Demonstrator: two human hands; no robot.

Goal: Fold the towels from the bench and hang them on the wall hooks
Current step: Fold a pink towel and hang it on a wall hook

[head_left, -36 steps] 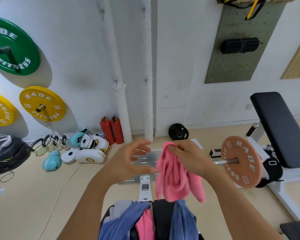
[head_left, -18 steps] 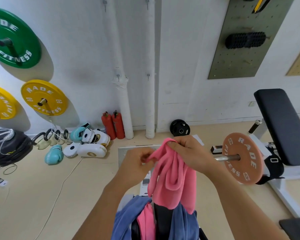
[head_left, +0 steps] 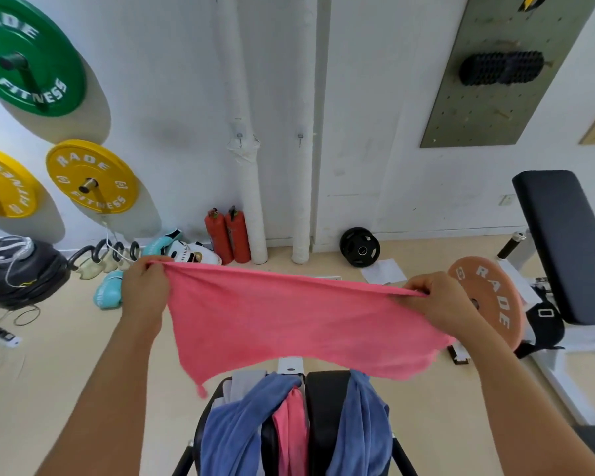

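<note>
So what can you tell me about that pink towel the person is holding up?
The pink towel looks like soft, thin cloth, plain pink all over. It is spread open wide, not yet folded. The left hand pinches one top corner and the right hand pinches the other, so the top edge is pulled tight between them and the rest hangs down loose. A small tag or loop dangles from its lower left corner. It hangs in the air above the bench, where blue towels and another pink one lie.

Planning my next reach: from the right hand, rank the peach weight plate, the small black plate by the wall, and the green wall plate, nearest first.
From the right hand:
1. Peach weight plate, just to its right.
2. Small black plate, beyond it, leaning on the wall.
3. Green wall plate, far upper left.
</note>
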